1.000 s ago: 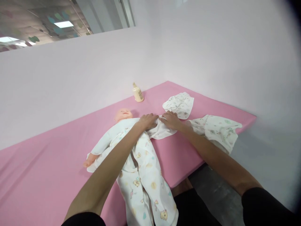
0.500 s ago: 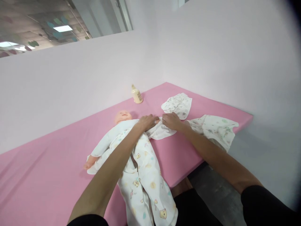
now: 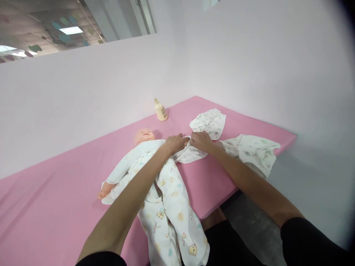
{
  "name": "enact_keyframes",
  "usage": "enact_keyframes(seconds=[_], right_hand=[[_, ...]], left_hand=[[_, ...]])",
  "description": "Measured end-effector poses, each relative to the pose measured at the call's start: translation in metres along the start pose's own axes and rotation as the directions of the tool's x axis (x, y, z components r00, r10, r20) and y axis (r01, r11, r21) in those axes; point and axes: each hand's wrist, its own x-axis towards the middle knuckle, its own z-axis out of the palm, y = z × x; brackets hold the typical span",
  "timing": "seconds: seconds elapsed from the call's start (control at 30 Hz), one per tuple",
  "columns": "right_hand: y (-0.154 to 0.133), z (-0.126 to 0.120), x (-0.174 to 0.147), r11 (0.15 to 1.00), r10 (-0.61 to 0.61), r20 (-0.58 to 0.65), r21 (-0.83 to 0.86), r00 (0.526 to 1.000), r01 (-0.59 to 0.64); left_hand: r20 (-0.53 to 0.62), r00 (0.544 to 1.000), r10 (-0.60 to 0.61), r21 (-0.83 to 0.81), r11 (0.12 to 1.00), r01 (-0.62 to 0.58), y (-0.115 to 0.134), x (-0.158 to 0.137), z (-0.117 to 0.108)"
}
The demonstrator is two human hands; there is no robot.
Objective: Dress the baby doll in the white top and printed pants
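Note:
A baby doll (image 3: 144, 135) lies on its back on the pink padded table, wearing a white long-sleeved top. A white romper (image 3: 177, 195) with a bear print lies over and under its body, the legs hanging toward me. My left hand (image 3: 175, 144) is closed around the doll's arm on the right side, near its wrist. Close beside it, my right hand (image 3: 201, 141) pinches the white sleeve (image 3: 191, 154) by the doll's hand. The doll's fingers are mostly hidden between my two hands. Its other arm (image 3: 106, 189) rests outstretched at the left.
A cream pump bottle (image 3: 161, 111) stands near the back wall. Printed white baby clothing (image 3: 210, 123) lies crumpled behind my right hand, and another printed garment (image 3: 253, 151) lies by the right edge of the pink table (image 3: 55, 207). Walls rise behind and to the right.
Both hands stay at the sleeve with barely any shift. The whole view has moved slightly; doll, clothes and bottle lie as before.

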Motion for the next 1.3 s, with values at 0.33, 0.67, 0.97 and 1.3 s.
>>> enact_keyframes(seconds=[0.33, 0.67, 0.97, 1.3], right_hand=[[0.014, -0.013, -0.006, 0.990, 0.107, 0.035, 0.090, 0.994, -0.110], [0.030, -0.016, -0.006, 0.962, 0.201, 0.135, 0.157, 0.970, -0.222], [0.024, -0.008, -0.006, 0.967, 0.178, 0.162, 0.153, 0.971, -0.203], [0.012, -0.007, -0.013, 0.967, 0.145, 0.101, 0.198, 0.984, -0.162]], left_hand=[[-0.060, 0.998, 0.016, -0.079, 0.997, -0.020, -0.004, -0.003, 0.002], [-0.085, 0.995, 0.050, -0.244, 0.967, -0.069, -0.020, -0.005, 0.002], [-0.154, 0.987, 0.038, -0.378, 0.921, -0.094, -0.027, 0.000, 0.006], [-0.119, 0.986, -0.120, -0.164, 0.981, 0.099, 0.002, 0.010, 0.018]])
